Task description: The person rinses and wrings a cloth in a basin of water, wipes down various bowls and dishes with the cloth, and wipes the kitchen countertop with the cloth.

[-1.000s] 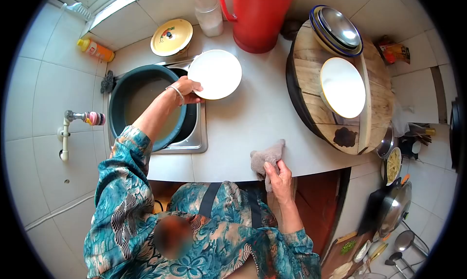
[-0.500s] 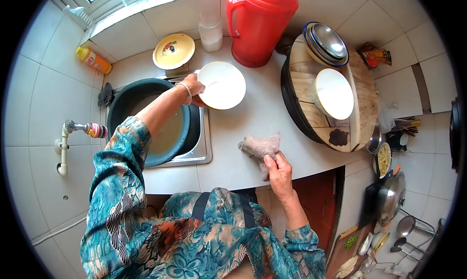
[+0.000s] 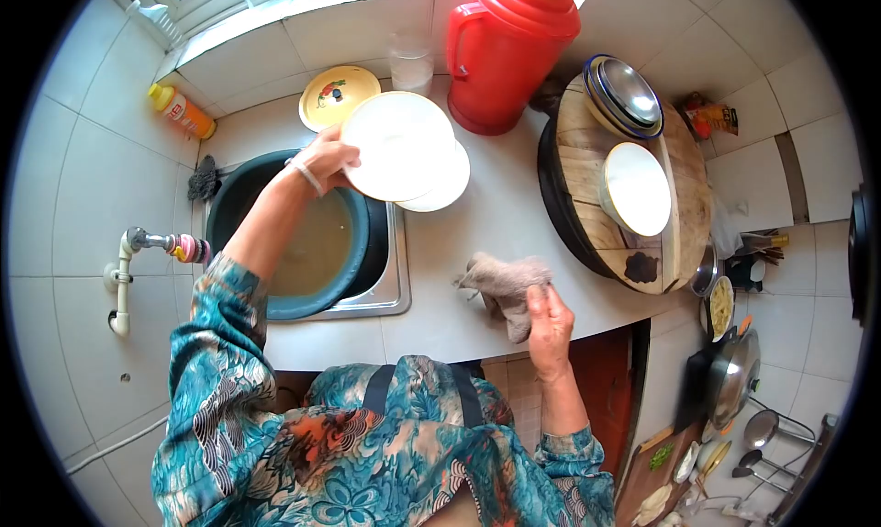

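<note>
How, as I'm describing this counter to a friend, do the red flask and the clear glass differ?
The red flask is opaque and bright red, while the glass is see-through. The red flask is much taller and wider than the glass. A big handle stands out from the red flask's side; the glass shows none.
Both stand upright on the counter, near the tiled wall.

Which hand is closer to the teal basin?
Left. The left hand is by the basin's far edge, holding a white dish; the right hand is off to its right, holding a cloth.
</note>
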Motion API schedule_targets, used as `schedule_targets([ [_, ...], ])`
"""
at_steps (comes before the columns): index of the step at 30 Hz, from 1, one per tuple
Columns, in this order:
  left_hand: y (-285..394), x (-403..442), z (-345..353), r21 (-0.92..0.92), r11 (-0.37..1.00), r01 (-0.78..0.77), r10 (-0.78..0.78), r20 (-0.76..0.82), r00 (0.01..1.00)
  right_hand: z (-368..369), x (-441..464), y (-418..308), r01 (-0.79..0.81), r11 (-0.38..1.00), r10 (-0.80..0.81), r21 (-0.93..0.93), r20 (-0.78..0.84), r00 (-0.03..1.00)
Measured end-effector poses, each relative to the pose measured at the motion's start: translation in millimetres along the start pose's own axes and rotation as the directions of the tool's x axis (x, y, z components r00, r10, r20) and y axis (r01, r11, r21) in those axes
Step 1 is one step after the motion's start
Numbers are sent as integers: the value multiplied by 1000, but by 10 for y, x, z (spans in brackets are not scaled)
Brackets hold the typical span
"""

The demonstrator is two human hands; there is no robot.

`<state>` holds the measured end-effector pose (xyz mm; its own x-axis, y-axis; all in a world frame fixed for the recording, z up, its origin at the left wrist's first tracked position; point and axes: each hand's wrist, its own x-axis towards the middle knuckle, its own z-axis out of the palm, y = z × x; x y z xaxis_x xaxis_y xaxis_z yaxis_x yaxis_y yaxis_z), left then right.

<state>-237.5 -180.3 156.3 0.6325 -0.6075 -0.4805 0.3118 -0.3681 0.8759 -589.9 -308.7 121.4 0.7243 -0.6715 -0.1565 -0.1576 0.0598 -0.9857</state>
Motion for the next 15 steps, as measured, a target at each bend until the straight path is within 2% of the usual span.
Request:
schedule_targets([
  [1,-97,-72,-106,-97,994,-52,54,22,998,24,26,-101,-19,997,21,79,-23,1000],
  [3,-305,-210,-310,-283,947,-149,168,45,985,48,160,-230,249,955,-231,-163,124,965],
  [5,-387,-442,-358,-414,905,-98,92,-36,995,40,283,-293,516,787,-415,-338,329,848],
  [6,-447,-553,-409,-485,871,-79,47,-79,996,32,301,-273,415,868,-367,-272,212,906],
  [7,-523,-646,-466,-507,857,-93,37,-120,992,113,331,-537,195,974,-209,113,133,969],
  [9,-659,-735,-556,-543,830,-126,22,-195,981,227,463,-938,188,950,-239,248,199,950],
  [10,-715,-780,-558,-399,881,-255,140,-295,945,275,526,-910,311,948,-318,67,253,914],
  [11,-904,-704,-643,-163,929,-332,243,-407,881,313,584,-868,436,894,-385,-107,316,867],
  [12,-979,-736,-672,203,930,-306,366,-446,817,383,638,-968,458,862,-361,-216,372,855],
  [13,-989,-797,-672,541,811,-222,494,-432,755,466,650,-1056,431,887,-358,-165,342,869],
  [14,-1002,-845,-601,693,670,-265,647,-371,667,549,659,-1144,406,907,-356,-112,312,881],
  [15,-1031,-830,-610,818,522,-243,722,-272,636,664,667,-1194,359,933,-355,33,257,899],
])
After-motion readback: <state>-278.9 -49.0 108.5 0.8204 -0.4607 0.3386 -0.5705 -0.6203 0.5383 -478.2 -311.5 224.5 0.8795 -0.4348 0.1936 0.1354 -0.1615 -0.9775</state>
